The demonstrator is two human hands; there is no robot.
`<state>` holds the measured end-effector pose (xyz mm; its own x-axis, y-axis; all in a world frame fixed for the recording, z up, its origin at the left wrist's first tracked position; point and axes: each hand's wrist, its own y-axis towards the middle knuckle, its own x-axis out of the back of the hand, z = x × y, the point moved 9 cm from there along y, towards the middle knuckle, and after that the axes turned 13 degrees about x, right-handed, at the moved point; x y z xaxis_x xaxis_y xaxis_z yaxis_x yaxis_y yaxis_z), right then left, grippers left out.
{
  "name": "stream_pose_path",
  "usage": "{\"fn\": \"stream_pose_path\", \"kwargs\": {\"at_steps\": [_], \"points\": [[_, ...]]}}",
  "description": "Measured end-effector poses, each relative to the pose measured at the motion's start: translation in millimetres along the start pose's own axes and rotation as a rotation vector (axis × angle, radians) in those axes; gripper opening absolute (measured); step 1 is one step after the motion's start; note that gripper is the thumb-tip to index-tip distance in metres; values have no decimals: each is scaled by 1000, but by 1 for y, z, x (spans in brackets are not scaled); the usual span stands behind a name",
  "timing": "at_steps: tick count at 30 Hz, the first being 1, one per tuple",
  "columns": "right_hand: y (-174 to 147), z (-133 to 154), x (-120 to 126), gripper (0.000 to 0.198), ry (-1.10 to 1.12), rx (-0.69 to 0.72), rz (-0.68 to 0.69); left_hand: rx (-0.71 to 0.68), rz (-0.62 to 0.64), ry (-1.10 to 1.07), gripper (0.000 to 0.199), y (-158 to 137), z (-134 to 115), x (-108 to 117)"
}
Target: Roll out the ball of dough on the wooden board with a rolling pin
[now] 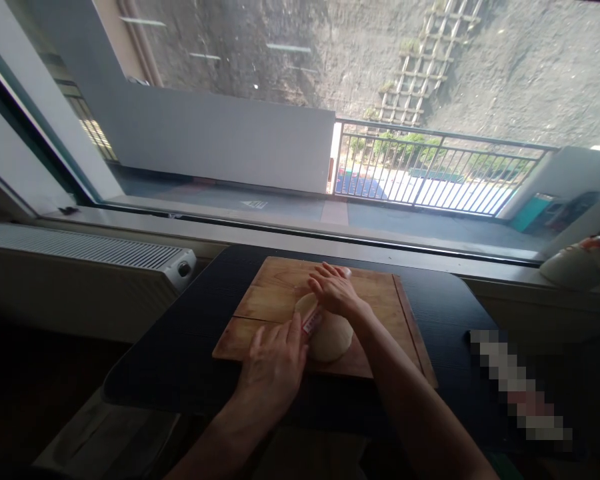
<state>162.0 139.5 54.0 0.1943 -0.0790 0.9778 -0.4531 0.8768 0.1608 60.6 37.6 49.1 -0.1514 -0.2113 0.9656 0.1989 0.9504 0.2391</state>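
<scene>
Wooden board (260, 300) is sitting on a dark table (190, 350), and the pale dough (331, 339) is lying near its front edge, rolling pin (312, 321) crossing it at a slant. Left hand (274, 353) and right hand (335, 290) are pressing on opposite ends — fingers stretched out, not wrapping round. For good rolling, I'd be keeping the pressure even — and turning the dough often so it's staying round.

Rolling-pin label (311, 323), flr marking (255, 205), txt illeg.
</scene>
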Motion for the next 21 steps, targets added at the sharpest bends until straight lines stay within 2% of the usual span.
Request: {"fn": "stream_pose_path", "kwargs": {"at_steps": [3,5,7,10,12,14,15,17,19,21], "points": [[44,3,3,45,22,31,12,25,24,15,45,-4,2,-3],[39,3,5,46,24,18,-7,27,24,32,44,-3,7,-3],[7,0,5,46,16,-19,-36,4,-2,51,44,-1,11,2],[-72,-9,5,49,-19,-129,-128,-45,-75,83,43,7,12,12],[-121,-8,2,51,-37,-153,-155,-76,-101,87,43,11,9,16],[-147,-6,0,54,-58,-160,-158,-88,-106,79,44,13,4,15],[-149,-6,0,54,-63,-164,-153,-86,-105,73,44,13,1,14],[-130,-10,1,52,-60,-177,-135,-76,-94,60,45,8,-5,8],[-85,-15,3,51,-40,-166,-94,-66,-75,48,45,2,-9,2],[-28,-12,1,49,-20,-70,-6,-49,-55,38,46,-4,-9,-3]]}}
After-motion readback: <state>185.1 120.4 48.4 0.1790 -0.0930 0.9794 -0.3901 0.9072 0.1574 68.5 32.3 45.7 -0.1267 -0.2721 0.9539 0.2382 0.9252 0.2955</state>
